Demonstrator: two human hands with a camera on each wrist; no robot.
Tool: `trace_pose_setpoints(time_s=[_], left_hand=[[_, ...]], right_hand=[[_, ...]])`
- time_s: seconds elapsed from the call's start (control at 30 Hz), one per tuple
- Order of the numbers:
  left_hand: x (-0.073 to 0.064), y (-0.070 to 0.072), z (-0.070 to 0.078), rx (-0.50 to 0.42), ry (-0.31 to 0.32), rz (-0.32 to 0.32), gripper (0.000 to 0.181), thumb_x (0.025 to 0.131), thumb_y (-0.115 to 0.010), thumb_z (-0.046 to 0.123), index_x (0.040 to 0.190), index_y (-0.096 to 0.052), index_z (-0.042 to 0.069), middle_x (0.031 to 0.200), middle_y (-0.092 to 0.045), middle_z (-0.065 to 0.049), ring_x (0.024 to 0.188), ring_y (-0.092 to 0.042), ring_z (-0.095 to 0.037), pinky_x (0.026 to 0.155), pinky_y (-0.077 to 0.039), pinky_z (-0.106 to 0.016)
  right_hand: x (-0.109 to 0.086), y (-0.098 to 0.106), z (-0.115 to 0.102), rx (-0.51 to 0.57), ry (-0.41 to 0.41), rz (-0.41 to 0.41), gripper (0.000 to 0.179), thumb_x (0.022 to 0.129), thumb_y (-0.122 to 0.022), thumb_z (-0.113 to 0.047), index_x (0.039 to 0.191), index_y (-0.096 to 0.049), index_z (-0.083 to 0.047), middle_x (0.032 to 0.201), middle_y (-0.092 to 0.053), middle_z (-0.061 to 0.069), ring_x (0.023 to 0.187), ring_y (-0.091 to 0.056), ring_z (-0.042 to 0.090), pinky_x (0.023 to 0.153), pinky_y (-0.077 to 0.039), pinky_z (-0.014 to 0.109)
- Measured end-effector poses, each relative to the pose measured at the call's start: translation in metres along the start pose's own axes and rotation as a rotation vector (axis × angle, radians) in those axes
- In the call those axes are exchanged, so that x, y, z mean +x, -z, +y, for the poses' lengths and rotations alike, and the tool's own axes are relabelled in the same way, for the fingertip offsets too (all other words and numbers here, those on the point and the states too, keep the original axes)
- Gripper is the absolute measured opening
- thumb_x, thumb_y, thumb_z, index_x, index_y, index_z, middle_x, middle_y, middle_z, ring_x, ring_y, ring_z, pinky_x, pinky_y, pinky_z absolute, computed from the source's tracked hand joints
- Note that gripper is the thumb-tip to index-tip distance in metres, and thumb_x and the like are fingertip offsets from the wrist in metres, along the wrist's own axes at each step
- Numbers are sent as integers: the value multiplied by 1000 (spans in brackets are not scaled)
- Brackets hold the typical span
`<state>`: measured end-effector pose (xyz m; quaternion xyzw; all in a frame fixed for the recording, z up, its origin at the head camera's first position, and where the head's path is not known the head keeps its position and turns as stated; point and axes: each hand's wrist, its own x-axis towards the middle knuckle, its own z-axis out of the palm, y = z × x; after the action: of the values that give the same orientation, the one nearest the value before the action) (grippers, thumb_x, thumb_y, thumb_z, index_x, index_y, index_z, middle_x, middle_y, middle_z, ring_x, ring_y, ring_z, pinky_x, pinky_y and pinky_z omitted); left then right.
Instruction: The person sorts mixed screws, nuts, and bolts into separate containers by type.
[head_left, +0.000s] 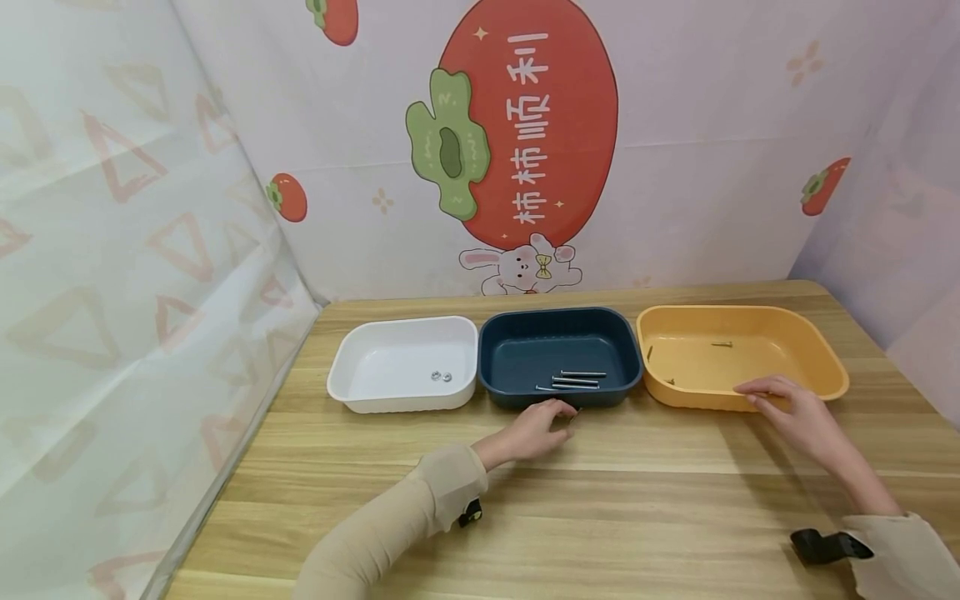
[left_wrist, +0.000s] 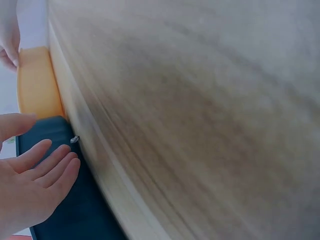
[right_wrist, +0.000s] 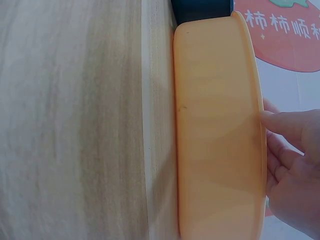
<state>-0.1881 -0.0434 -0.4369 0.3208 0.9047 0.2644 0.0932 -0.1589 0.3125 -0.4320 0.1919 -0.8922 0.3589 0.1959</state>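
Observation:
My left hand (head_left: 534, 431) is low over the table before the navy tray (head_left: 501, 357), fingers extended and thumb apart in the left wrist view. A small metal piece (left_wrist: 75, 139) shows just beyond its fingertips; its kind is too small to tell. Several long nails (head_left: 576, 382) lie in the navy tray. At the right, my right hand (head_left: 798, 417) pinches the front rim of the orange tray (right_wrist: 220, 130), thumb outside and fingers over the edge. Inside that tray are a small screw (head_left: 722, 344) and other little metal pieces.
A white tray (head_left: 360, 367) holding two small nuts (head_left: 441, 377) stands left of the navy one, the three trays side by side in a row. Behind them rises a printed cloth (head_left: 675, 208); another cloth (head_left: 112, 292) borders the wooden table (head_left: 600, 517) on the left.

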Motion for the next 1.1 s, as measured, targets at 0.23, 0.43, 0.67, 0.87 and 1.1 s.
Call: trace_pose_setpoints(time_s=[0.23,0.43,0.67,0.87,1.1], left_hand=[[3,-2,-3,11,16,-39,33,86,-56,16,116,-54,4,116,-56,-6,109,-50,-14,91,-38,-21],[7,-3,-5,21,31,-102,38,87,-55,19,122,-49,6,121,-53,-5,112,-47,-13,92,-37,-21],[8,-3,-3,51,19,-130,39,86,-56,20,123,-50,7,120,-54,-3,110,-49,-10,90,-38,-19],[9,-4,-1,55,-7,-143,38,87,-56,19,123,-50,8,121,-54,-2,111,-48,-9,91,-36,-18],[12,-6,1,23,-44,-130,34,87,-56,15,119,-52,8,118,-56,-2,110,-49,-8,90,-37,-16]], right_hand=[[0,0,0,0,5,4,11,81,-58,6,91,-63,4,91,-50,-25,88,-38,-20,73,-28,1],[0,0,0,-1,3,4,11,81,-58,5,90,-63,3,91,-50,-26,89,-38,-20,73,-28,1],[0,0,0,1,5,5,11,81,-57,6,90,-63,3,92,-49,-26,89,-38,-21,73,-28,1],[0,0,0,5,5,1,11,81,-57,5,91,-63,4,92,-49,-26,90,-37,-21,73,-27,0],[0,0,0,9,9,1,11,81,-57,6,90,-63,4,92,-50,-26,89,-38,-21,73,-28,1]])
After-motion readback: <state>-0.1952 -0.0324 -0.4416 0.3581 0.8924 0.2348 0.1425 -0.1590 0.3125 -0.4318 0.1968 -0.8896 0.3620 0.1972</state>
